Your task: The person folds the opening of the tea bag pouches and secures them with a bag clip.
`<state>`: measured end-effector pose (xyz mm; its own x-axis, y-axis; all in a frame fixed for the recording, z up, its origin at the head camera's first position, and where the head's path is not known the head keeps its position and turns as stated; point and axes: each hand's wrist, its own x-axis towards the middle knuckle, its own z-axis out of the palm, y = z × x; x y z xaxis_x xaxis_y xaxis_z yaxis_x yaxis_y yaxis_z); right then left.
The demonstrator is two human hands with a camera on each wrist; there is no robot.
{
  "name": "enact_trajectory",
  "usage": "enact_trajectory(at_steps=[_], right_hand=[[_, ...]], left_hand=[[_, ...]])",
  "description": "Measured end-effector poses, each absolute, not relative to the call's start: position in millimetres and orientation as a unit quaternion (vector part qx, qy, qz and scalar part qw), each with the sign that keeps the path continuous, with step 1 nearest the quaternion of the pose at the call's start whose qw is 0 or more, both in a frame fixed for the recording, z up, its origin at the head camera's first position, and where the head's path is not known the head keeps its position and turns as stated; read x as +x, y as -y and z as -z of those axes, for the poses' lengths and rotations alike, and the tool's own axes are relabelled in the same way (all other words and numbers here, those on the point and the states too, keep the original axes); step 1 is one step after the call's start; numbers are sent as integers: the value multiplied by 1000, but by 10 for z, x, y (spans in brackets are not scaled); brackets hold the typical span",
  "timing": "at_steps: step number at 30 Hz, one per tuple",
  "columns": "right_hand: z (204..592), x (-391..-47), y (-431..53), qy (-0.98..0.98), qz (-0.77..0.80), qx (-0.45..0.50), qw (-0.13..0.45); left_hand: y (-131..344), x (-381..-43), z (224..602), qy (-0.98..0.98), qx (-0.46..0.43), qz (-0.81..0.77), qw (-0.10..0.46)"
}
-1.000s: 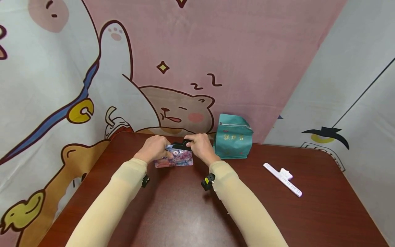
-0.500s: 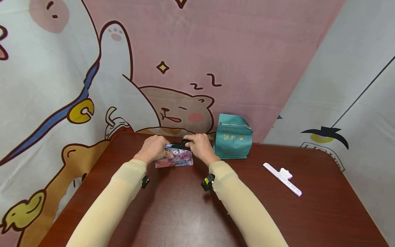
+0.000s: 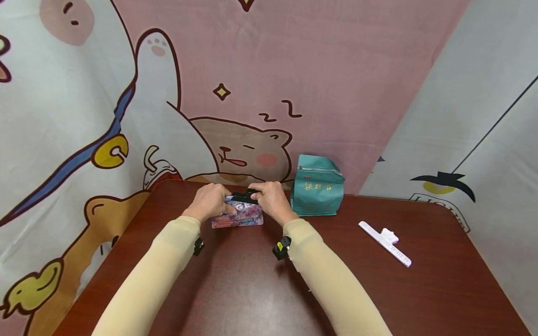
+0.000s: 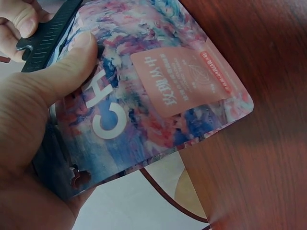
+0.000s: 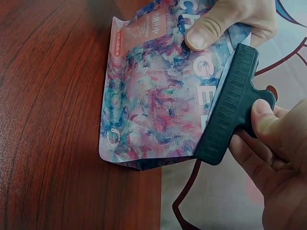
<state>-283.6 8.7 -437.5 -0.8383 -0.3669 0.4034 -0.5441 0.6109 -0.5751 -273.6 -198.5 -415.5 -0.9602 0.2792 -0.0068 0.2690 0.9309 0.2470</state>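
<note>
A pouch (image 5: 153,96) with a pink and blue marbled print and a pink label stands at the table's back left. My left hand (image 3: 208,203) pinches its top edge near one corner, the thumb (image 4: 76,64) lying across the printed front. The black bag clip (image 5: 230,105) sits along the other part of that top edge, its long bar over the pouch's rim. My right hand (image 3: 272,198) grips the clip's handle between thumb and fingers, as the right wrist view shows. In the left wrist view the clip (image 4: 53,36) shows only in part.
Right of my right hand a teal pouch (image 3: 318,189) stands upright against the printed cloth backdrop (image 3: 336,84). A white bag clip (image 3: 384,242) lies on the right side of the dark red wooden table (image 3: 441,284). The backdrop hangs close behind the table's back edge.
</note>
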Motion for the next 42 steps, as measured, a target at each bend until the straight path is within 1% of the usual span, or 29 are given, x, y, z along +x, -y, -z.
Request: enact_trajectory(at_steps=[8, 14, 20, 31, 42], right_hand=[[4360, -2831, -58, 890, -352, 259, 128], [4335, -2831, -39, 888, -356, 264, 119], [4313, -2841, -44, 891, -363, 255, 97], [4301, -2844, -82, 895, -388, 220, 28], [4288, -2822, -120, 891, -386, 236, 22]], left_hand=[[1986, -2738, 4162, -983, 130, -128, 26], [1985, -2739, 4154, -984, 128, -122, 24], [1988, -2743, 4158, -984, 131, -123, 21], [1979, -2727, 4159, -984, 124, -122, 35], [1977, -2708, 4118, -983, 132, -124, 34]])
